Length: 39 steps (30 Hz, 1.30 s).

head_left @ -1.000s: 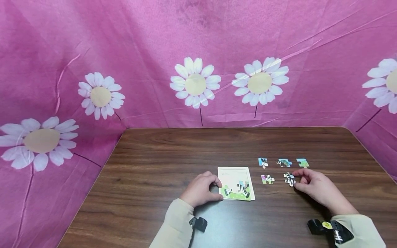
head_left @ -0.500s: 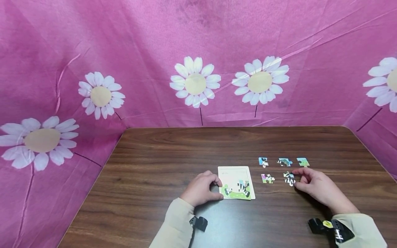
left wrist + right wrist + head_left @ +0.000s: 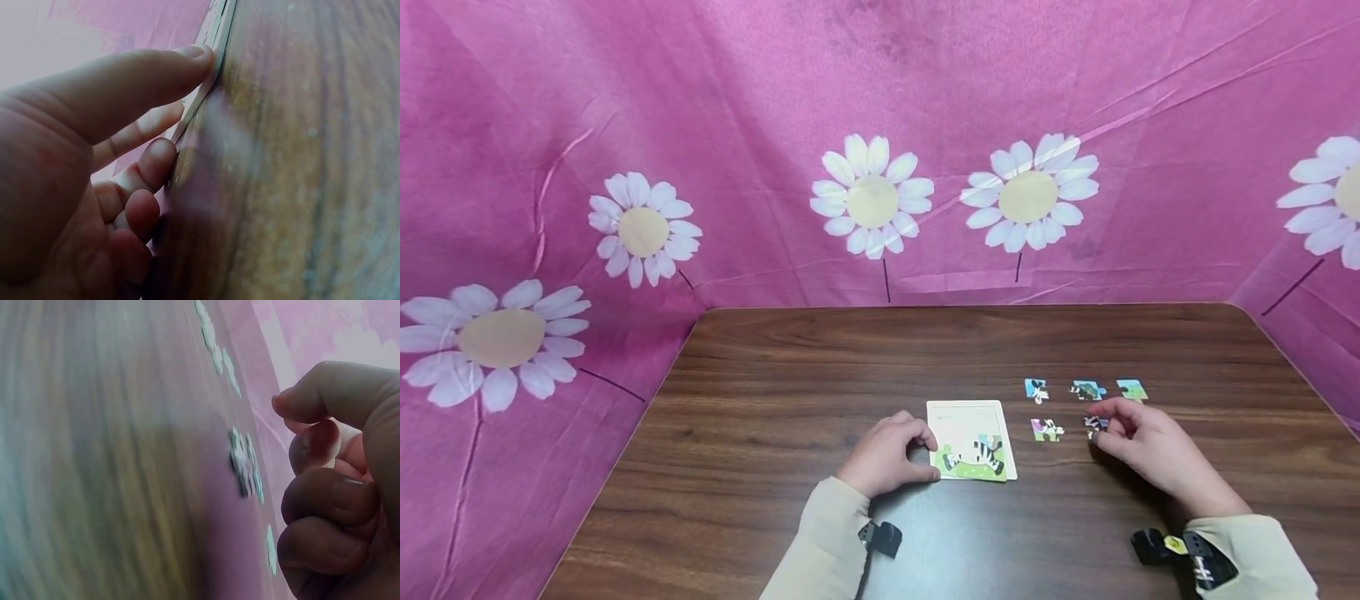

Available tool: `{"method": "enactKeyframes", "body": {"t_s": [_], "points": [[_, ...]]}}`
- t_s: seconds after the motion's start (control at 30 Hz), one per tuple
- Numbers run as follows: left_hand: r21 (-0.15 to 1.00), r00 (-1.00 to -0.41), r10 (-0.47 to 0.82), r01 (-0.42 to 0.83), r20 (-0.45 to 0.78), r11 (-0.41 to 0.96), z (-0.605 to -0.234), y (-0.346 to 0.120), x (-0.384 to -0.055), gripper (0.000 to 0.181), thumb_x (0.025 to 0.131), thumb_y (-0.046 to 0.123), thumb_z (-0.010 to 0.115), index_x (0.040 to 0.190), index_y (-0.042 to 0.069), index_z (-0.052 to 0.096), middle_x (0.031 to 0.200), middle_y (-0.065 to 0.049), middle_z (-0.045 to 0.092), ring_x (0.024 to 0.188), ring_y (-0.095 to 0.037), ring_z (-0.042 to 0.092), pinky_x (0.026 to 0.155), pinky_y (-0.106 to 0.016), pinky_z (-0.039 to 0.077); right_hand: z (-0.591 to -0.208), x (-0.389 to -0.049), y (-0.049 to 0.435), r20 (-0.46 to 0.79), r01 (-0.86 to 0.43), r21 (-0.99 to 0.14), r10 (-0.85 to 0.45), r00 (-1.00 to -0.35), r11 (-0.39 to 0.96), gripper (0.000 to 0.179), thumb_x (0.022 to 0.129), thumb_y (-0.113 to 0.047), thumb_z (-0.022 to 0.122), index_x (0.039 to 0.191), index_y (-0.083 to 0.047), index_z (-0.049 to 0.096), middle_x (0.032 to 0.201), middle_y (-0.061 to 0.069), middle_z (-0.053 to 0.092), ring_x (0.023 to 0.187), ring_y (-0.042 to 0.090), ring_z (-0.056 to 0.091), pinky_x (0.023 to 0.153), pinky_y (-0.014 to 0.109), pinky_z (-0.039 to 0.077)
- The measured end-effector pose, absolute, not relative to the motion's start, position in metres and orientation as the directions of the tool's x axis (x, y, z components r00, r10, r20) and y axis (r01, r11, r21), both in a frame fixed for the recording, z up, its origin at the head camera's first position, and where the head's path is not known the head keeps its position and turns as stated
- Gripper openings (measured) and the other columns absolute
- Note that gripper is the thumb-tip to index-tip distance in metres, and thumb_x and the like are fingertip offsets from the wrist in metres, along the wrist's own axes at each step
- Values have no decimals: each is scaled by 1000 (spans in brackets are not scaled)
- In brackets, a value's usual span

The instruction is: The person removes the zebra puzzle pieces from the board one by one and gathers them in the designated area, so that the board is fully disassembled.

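Currently, the left hand [image 3: 887, 455] grips the left edge of a thin, squarish, pale puzzle board [image 3: 962, 427], flat on the wood-grained table [image 3: 760, 400]. Loosely bent and unclasped, the right hand [image 3: 1141, 446] is at a knobbly black-and-white piece [image 3: 1098, 422]; four glossy jigsaw pieces [image 3: 1087, 390] lie nearby.

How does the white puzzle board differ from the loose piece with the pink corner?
The puzzle board is larger and squarish; the pink-cornered piece is small and irregular. The left hand touches the puzzle board, while no hand touches the pink-cornered piece. Both lie on the table and show green.
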<state>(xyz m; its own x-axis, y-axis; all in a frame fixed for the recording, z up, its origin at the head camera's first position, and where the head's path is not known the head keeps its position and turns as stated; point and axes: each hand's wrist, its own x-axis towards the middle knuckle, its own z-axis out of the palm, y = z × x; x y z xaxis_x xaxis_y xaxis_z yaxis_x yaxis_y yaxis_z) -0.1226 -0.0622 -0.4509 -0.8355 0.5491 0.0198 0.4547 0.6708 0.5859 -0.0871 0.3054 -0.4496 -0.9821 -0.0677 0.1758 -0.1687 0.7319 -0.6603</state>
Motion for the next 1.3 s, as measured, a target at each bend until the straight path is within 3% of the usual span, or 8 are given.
{"method": "enactKeyframes", "body": {"t_s": [0.5, 0.83, 1.07, 1.3], "points": [[573, -834, 551, 469, 36, 672, -453, -61, -124, 30, 71, 33, 88, 91, 24, 68, 89, 11, 54, 80, -5, 47, 73, -24, 39, -445, -88, 254, 178, -263, -696, -195, -965, 668, 24, 81, -8, 78, 103, -6, 69, 65, -12, 46, 54, 2, 42, 53, 25, 37], [576, -839, 544, 456, 24, 679, -451, -63, -122, 30, 72, 34, 88, 92, 24, 68, 90, 12, 54, 80, -5, 48, 72, -25, 39, -450, -87, 225, 78, -225, -726, -248, -966, 650, 32, 81, -15, 80, 109, -6, 68, 65, -10, 46, 55, 3, 42, 54, 26, 37], [579, -843, 537, 445, 14, 683, -450, -62, -120, 30, 72, 33, 88, 91, 24, 68, 89, 12, 54, 79, -6, 47, 71, -25, 38, -454, -86, 212, 34, -203, -676, -245, -969, 708, 38, 85, -26, 78, 117, -9, 67, 65, -11, 48, 55, 2, 42, 53, 25, 36], [582, -843, 538, 447, 18, 680, -451, -61, -121, 30, 71, 33, 89, 90, 25, 67, 89, 12, 54, 81, -5, 47, 73, -25, 39, -451, -84, 206, 35, -197, -637, -226, -973, 745, 33, 84, -23, 79, 112, -12, 67, 66, -11, 47, 56, 2, 41, 53, 25, 34]]}}
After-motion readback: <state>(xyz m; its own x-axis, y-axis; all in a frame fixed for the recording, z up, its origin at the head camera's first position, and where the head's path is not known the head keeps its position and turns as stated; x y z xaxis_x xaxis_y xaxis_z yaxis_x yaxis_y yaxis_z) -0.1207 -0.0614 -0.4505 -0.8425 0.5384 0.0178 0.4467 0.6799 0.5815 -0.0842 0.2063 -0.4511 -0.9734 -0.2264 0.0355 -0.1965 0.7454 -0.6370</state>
